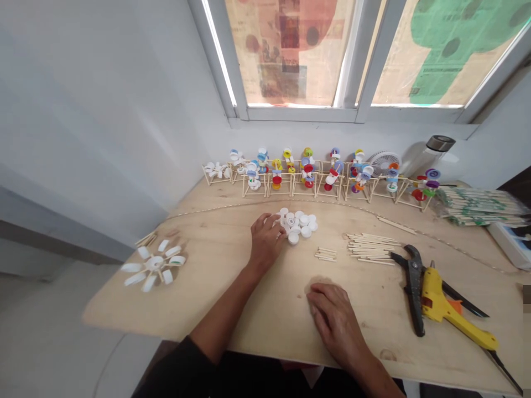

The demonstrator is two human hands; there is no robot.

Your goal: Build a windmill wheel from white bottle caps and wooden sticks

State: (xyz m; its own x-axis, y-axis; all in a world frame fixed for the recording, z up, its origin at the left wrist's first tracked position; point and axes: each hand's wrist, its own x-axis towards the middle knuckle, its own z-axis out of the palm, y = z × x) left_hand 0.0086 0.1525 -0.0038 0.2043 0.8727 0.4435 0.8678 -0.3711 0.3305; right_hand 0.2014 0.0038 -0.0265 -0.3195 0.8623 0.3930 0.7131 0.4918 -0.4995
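Surface: a plywood board [232, 309] juts out beneath a window [290, 55] covered with printed paper, with a white wall [103, 110] to the left.

Left hand [267, 240]: its fingers are slightly spread and lie against the left side of a loose heap of white bottle caps [301, 226], near the middle of the board. Whether they are gripping a cap, I cannot tell.

Right hand [336, 323]: it rests palm down on the bare board, nearer the person, with the fingers pressed together and loosely curved. It shows nothing in its grasp.

Nearby: short sticks [326, 254] lie just right of the heap, and a larger group of wooden sticks [371, 249] lies beyond them. A yellow glue gun [440, 304] sits at the right, overlapping black-handled cutters [414, 287]. A wheel of white caps [154, 264] lies at the left.

Far edge: a row of stick frames with colored caps [307, 171] stands along the board, beside a small fan [384, 163].

Handling: loose caps slide easily, so light fingertip contact suits them best.

Hard to see: the left palm hides part of the heap, and the glue gun's far end runs out of view.
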